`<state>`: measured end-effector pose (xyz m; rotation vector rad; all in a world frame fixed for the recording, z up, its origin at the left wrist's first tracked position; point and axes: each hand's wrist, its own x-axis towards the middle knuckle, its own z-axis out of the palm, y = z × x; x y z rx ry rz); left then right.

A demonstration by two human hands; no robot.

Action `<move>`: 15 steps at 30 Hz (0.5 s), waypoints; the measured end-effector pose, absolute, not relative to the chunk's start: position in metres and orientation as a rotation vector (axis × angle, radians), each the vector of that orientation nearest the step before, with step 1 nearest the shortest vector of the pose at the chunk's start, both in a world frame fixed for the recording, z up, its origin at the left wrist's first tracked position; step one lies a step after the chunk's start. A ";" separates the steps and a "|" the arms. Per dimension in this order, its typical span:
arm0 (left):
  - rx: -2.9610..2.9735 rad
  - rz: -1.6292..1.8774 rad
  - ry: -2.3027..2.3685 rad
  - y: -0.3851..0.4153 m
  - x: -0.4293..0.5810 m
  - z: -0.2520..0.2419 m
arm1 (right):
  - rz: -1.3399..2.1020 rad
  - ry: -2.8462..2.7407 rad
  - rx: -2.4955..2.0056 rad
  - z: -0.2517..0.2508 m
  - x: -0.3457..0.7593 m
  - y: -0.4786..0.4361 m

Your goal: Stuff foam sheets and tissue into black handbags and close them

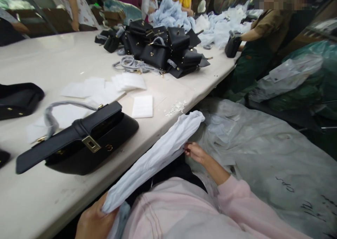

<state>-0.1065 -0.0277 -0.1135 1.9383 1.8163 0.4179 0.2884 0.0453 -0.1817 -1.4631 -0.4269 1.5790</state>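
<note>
A long crumpled roll of white tissue paper (155, 158) stretches between my two hands, in front of the table edge. Its lower left end is in my left hand (94, 216), whose fingers are wrapped round it. With pinched fingers, my right hand (194, 152) grips the paper near its upper right end. On the table beside the paper lies a black handbag (92, 147) with a gold turn-lock and its flap raised. The bag's handle (51, 117) is wrapped in greyish film and arches behind it.
White foam sheets (142, 106) and paper scraps (176, 107) lie on the table (189, 88). Farther back stand piled black handbags (155, 54) and heaped bluish paper (171, 12). A co-worker (271, 31) handles a bag at right. A large plastic sack (263, 154) fills the right side.
</note>
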 end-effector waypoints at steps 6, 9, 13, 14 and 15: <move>1.606 0.219 2.091 -0.032 -0.159 -0.125 | 1.246 -0.449 -1.622 -0.162 0.384 0.049; 1.569 0.327 2.019 -0.035 -0.159 -0.136 | 1.262 -0.538 -1.654 -0.155 0.387 0.035; 1.599 0.429 1.866 -0.033 -0.126 -0.139 | 1.431 -0.750 -1.592 -0.180 0.322 0.024; 1.618 0.432 1.835 -0.031 -0.120 -0.138 | 1.396 -0.789 -1.587 -0.192 0.303 0.026; 1.642 0.434 1.812 -0.029 -0.116 -0.138 | 1.330 -0.794 -1.596 -0.203 0.287 0.029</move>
